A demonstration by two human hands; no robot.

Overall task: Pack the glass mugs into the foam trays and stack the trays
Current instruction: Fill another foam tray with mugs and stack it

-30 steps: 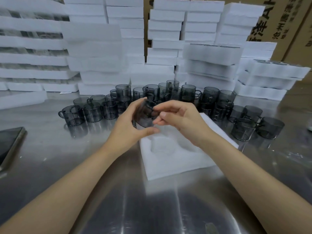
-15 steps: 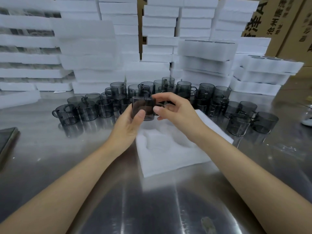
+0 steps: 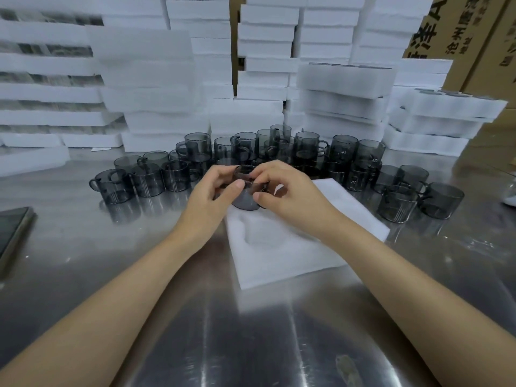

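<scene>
A smoky grey glass mug [image 3: 246, 195] is held upright between both my hands, just above the far left corner of a white foam tray [image 3: 293, 258] lying on the steel table. My left hand [image 3: 208, 201] grips its left side with the thumb on the wall. My right hand [image 3: 290, 195] pinches its rim and handle side. The tray shows moulded pockets, all without mugs as far as I can see; my right wrist covers part of it. Several more grey mugs [image 3: 304, 146] stand in a band behind my hands.
Tall stacks of white foam trays [image 3: 156, 79] line the back of the steel table [image 3: 83, 247]. Packed trays [image 3: 346, 79] sit at the back right, with cardboard boxes [image 3: 458, 29] behind. A dark flat tablet [image 3: 11, 230] lies at the left edge.
The mug has come down from chest height toward the tray's far left corner and now stands upright. Both hands moved down with it and kept their hold.
</scene>
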